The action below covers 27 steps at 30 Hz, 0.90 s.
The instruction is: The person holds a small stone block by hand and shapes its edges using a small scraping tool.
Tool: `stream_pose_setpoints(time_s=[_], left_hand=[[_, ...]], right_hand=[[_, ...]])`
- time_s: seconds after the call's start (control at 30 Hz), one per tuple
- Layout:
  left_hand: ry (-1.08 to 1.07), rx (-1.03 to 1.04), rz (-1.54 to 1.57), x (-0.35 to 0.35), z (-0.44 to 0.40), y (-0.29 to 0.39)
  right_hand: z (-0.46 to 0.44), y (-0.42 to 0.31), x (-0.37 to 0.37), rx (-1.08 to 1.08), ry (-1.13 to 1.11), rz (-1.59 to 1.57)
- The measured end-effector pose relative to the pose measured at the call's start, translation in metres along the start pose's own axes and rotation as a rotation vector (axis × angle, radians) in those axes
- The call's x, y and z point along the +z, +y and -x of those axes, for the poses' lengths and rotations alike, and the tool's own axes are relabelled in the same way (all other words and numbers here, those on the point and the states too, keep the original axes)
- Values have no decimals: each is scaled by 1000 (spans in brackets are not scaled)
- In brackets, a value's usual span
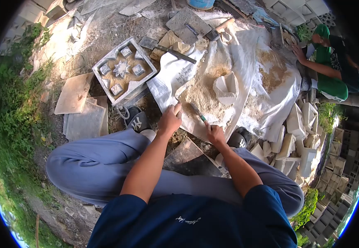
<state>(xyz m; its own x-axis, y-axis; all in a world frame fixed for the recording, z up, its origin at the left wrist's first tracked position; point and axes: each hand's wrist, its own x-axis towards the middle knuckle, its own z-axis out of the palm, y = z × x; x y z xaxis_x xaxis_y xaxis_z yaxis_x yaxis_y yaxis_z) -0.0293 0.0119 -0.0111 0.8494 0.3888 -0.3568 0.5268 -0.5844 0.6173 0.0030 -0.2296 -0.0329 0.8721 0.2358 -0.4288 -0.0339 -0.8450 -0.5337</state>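
Note:
My right hand (215,134) is closed round the green handle of a trowel (198,111), whose blade points up and left over sandy powder (202,97) on a white sack (171,76). My left hand (170,120) is closed at the sack's near edge; what its fingers pinch is too small to make out. Beyond the trowel, a pale hollow block (226,89) sits on the powder. To the left, a square mould (115,96) holds a star-shaped piece and several small blocks in its frame.
Another person (332,62) crouches at the right. Flat slabs (84,120) lie left of the mould, and broken pale blocks (296,122) are heaped at the right. A hammer (218,29) and a blue bucket (201,4) are at the back.

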Motion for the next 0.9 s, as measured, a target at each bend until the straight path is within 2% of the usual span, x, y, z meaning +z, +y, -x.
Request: stream_pose_setpoints(time_s=[0.1,0.23,0.3,0.37,0.43,0.53,0.63,0.67,0.7,0.77,0.9], left_hand=[[-11,-20,5,0,4,2],[3,-70,13,-2,5,6],[0,-52,22,-2,5,6],[2,-34,28,-1,0,2],[-19,-53,37,-5,6,7],[-35,-104,-2,-4,6,7],[-44,-115,42,-4,5,8],[-1,-59,12,-2,6,9],[1,-50,11,-4,8,11],[-30,-57,19,-10,7,13],[-20,-49,-19,-8,8,11]], right_hand=[[4,-31,-19,-6,12,-107],[5,-12,-2,-193,130,-139],[4,0,5,-192,118,-71],[-1,4,9,-50,46,-13],[-6,-7,5,-37,22,14],[2,-20,-2,-139,39,-117],[10,-2,3,-210,1,-88],[9,4,9,-142,-11,46],[9,0,5,-142,-2,43],[7,-12,-2,-3,-59,37],[5,-32,-14,-25,4,-103]])
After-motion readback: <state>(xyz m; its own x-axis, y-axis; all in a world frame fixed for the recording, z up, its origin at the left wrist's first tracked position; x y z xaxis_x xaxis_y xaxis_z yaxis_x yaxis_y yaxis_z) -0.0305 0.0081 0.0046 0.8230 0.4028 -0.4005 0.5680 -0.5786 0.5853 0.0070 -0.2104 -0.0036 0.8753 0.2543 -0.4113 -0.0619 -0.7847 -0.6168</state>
